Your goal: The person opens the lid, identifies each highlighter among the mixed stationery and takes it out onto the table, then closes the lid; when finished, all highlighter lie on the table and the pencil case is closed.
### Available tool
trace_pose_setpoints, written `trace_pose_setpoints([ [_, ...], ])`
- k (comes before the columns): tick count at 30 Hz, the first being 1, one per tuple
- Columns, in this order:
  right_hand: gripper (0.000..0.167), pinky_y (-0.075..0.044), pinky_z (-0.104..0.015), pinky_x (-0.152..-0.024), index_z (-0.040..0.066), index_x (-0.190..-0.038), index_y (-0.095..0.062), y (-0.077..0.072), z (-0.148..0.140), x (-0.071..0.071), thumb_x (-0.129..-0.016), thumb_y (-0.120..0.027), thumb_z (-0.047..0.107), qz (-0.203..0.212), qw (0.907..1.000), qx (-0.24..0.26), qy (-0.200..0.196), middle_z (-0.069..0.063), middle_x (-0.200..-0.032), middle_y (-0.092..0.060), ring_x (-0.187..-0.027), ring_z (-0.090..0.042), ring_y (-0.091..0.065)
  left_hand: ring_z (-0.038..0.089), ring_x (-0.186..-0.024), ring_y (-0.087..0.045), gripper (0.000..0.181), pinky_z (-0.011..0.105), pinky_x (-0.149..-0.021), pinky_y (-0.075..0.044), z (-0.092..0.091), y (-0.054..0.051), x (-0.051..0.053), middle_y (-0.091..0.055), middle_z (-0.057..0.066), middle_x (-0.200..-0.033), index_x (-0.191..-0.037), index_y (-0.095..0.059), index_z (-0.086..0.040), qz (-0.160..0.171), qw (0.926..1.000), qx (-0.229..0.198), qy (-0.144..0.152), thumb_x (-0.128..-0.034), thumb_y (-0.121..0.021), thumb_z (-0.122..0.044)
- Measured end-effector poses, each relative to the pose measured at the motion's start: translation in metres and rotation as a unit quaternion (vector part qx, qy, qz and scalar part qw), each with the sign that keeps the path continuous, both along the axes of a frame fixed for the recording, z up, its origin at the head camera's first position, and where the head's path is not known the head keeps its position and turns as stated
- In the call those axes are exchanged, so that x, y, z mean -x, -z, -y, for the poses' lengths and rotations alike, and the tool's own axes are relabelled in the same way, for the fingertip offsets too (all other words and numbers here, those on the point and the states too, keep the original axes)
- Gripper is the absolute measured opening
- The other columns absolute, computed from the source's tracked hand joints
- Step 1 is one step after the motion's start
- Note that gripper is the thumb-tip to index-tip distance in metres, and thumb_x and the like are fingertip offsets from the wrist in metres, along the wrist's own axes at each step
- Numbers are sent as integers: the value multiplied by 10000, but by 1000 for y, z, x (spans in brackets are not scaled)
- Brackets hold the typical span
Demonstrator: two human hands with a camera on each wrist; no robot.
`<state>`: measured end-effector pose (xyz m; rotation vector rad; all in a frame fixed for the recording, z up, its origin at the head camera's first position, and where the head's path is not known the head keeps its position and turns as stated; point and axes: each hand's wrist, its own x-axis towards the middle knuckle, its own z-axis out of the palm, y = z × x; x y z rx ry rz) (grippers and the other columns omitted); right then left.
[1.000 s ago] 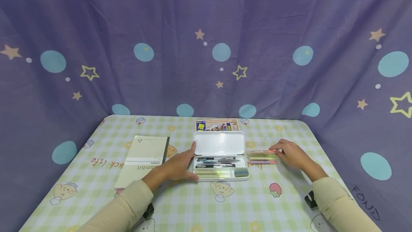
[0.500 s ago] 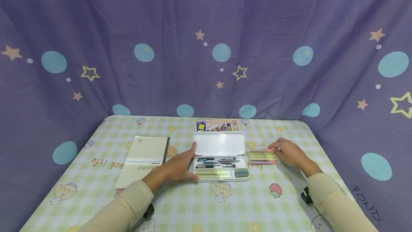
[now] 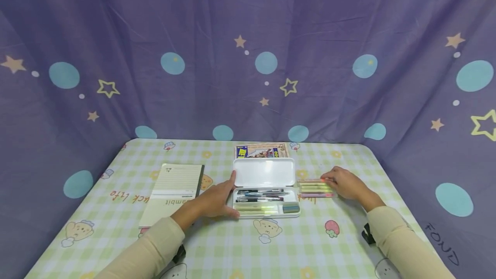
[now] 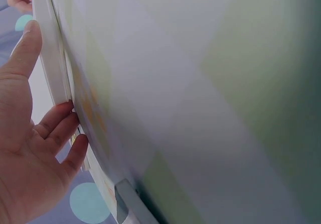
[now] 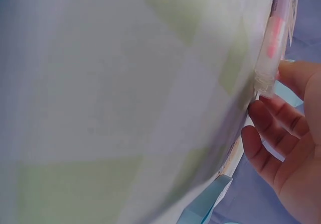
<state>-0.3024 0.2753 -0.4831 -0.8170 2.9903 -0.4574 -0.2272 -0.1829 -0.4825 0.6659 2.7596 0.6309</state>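
A white pencil case (image 3: pixel 265 216) lies open at the middle of the table, its lid (image 3: pixel 264 172) tipped back. Inside are several pens (image 3: pixel 260 193), pale highlighters (image 3: pixel 255 209) and a blue-grey eraser-like block (image 3: pixel 290 208). My left hand (image 3: pixel 212 198) rests against the case's left end, thumb at the front corner and index finger up beside the lid. Right of the case several highlighters (image 3: pixel 314 188) lie side by side. My right hand (image 3: pixel 347 183) pinches the farthest one, with a pinkish-orange end, by its right tip. In the right wrist view, a purple highlighter (image 5: pixel 273 43) lies near the thumb.
An open lined notebook (image 3: pixel 174 188) lies on the left of the table. Behind the lid sits a printed, colourful booklet or card (image 3: pixel 261 150), partly covered. The checked tablecloth (image 3: pixel 294 249) reaches back to a purple curtain (image 3: pixel 217 20).
My right hand has shifted slightly left, and the farthest highlighter has slid a little towards the case with it. The left hand and the pencil case have stayed put.
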Motion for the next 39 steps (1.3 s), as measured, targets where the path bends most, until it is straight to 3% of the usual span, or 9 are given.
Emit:
trace_pose_setpoints([
  [12, 241, -556, -466, -818, 95, -1197, -753, -2, 0, -2, -1005, -644, 191, -70, 9999, -106, 7, -80, -1068, -670, -938, -241, -665, 245, -1362, -538, 1381, 441, -1189, -393, -2, -2, -2, -585, 54, -1411, -1636, 53, -58, -5, 10000, -26, 0, -735, -831, -618],
  [23, 271, -562, -507, -871, 66, -1226, -730, -9, 5, -8, -1000, -648, 192, -121, 9999, 1, -106, -97, -1114, -683, -1005, -296, -676, 269, -1414, -497, 1392, 449, -1208, -368, -1, -2, -1, -563, 61, -1455, -1636, 64, -67, 58, 10000, 42, -67, -727, -821, -640],
  [32, 219, -568, -402, -742, 103, -1167, -762, -17, 18, -19, -985, -666, 176, -254, 9993, 23, -291, -21, -1011, -713, -884, -196, -682, 258, -1406, -505, 1393, 447, -1210, -365, -2, -3, -1, -571, 58, -1448, -1636, 63, -66, 98, 9999, -26, -60, -725, -835, -618],
  [39, 204, -544, -320, -710, 134, -1155, -774, -25, 33, -27, -974, -685, 167, -356, 9977, 96, -575, 60, -927, -699, -805, -79, -641, 273, -1421, -491, 1385, 449, -1214, -360, -1, -3, -2, -563, 68, -1460, -1637, 59, -67, 77, 10000, 6, -53, -729, -827, -624],
])
